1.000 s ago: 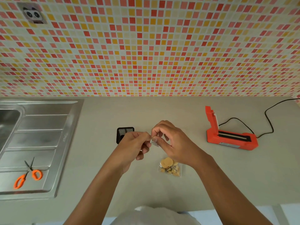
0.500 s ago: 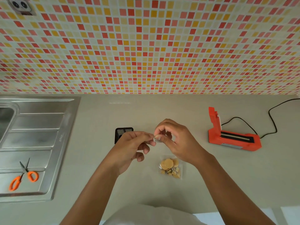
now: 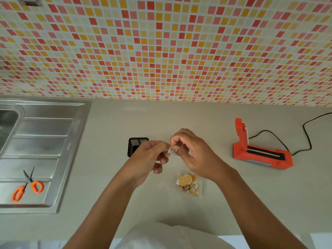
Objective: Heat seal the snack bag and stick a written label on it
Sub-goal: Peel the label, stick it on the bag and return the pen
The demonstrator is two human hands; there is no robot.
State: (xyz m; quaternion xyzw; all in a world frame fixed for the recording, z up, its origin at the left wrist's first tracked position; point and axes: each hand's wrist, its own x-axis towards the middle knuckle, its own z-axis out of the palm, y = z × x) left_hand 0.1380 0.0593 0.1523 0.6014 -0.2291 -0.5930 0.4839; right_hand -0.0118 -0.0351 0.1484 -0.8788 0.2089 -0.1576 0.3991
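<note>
While the tiled wall (image 3: pixel 161 47) is filling the upper half of the view, the grey countertop (image 3: pixel 100 177) is spreading beneath it and is serving as the reference surface; the snack bag (image 3: pixel 189 184) is the landmark for every position below. Well to the left of the snack bag, the steel sink (image 3: pixel 45 155) is sitting in the countertop, and the orange scissors (image 3: pixel 27 187) are lying on its draining board; well to the right of the snack bag and slightly farther back, the orange heat sealer (image 3: pixel 260 153) is standing with its lid raised, and its black cable (image 3: pixel 305 139) is trailing off toward the right edge. Behind the snack bag and to its left, the black mesh holder (image 3: pixel 137 144) is standing partly hidden by the left hand (image 3: pixel 149 159); the right hand (image 3: pixel 195 157) is hovering just above and behind the snack bag. Both hands are meeting over the countertop, fingers curled, and are pinching the small white label (image 3: pixel 172 151) between thumb and fingertips, one hand on each end; any writing on the label is too small to read. The snack bag itself is lying flat on the countertop, clear, with pale round and broken snack pieces inside, touched by neither hand; whether its top is sealed cannot be determined.
</note>
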